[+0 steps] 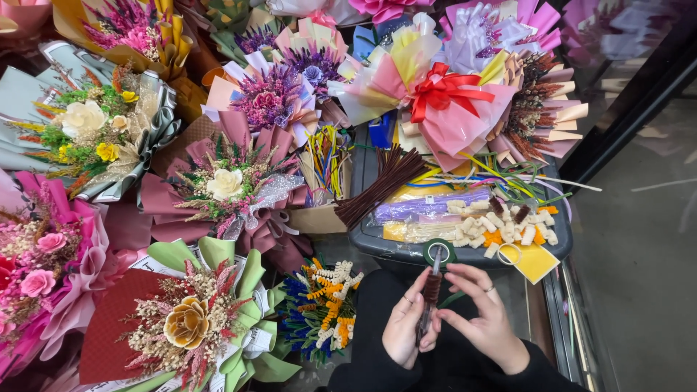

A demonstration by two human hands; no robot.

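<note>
Overhead view of a crowded display of handmade bouquets. The left half of the frame is filled by wrapped bouquets: a green-wrapped bouquet [200, 319] with a tan central flower at lower left, a maroon-wrapped bouquet [229, 185] with a cream rose at centre left, a grey-wrapped bouquet [94, 127] with a white flower at upper left, and a pink-wrapped bouquet [40, 261] at the far left edge. At upper centre lies a pink bouquet with a red ribbon bow [443, 91].

Right of centre stands a dark grey tray [377, 243], holding a bundle of brown fuzzy stems [381, 181], packets of purple and yellow stems [428, 207], and a scatter of small cream and orange pieces [501, 225]. A roll of green tape [439, 252] sits at the tray's near rim. A small bunch of blue, orange and white fuzzy sprigs [323, 305] lies at lower centre.

At lower centre right, the left hand [406, 319] is closed around a thin dark stick with a brown fuzzy head [430, 301], held nearly upright just below the tape roll. The right hand [483, 312] pinches the stick's upper part between thumb and fingers, a ring on one finger. Both sleeves are black.
</note>
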